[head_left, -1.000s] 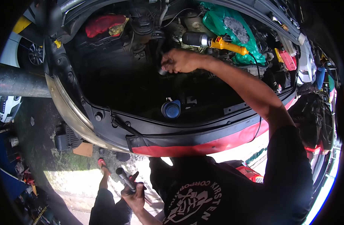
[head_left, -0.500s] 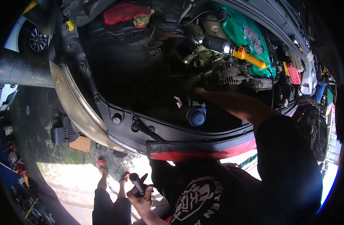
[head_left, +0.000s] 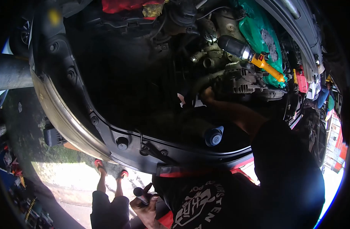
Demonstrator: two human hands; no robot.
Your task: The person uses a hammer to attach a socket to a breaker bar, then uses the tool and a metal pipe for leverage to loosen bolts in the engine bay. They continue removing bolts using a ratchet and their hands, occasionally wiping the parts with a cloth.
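Deep in the shadowed engine bay, my right hand (head_left: 208,94) reaches in beside the alternator (head_left: 243,81). Its fingers are lost in the dark, so what they touch cannot be made out. Below the forearm is a blue reservoir cap (head_left: 214,136). At the lower left, my left hand (head_left: 145,208) hangs outside the car, closed around a dark, round-ended cylindrical tool (head_left: 140,194) with one finger stretched out. A yellow-handled work lamp (head_left: 266,68) lies across the engine, over a green plastic bag (head_left: 255,23).
A headlight (head_left: 68,110) and black front trim (head_left: 106,129) edge the bay. A red cloth (head_left: 119,4) lies at the far side. A pair of legs in dark shorts (head_left: 108,210) and red sandals stands on the sunlit floor. A grey post (head_left: 12,72) is at the left.
The view has shifted, so the lamp and blue cap appear farther right and lower. My right hand stays inside the bay, and my left still holds the tool.
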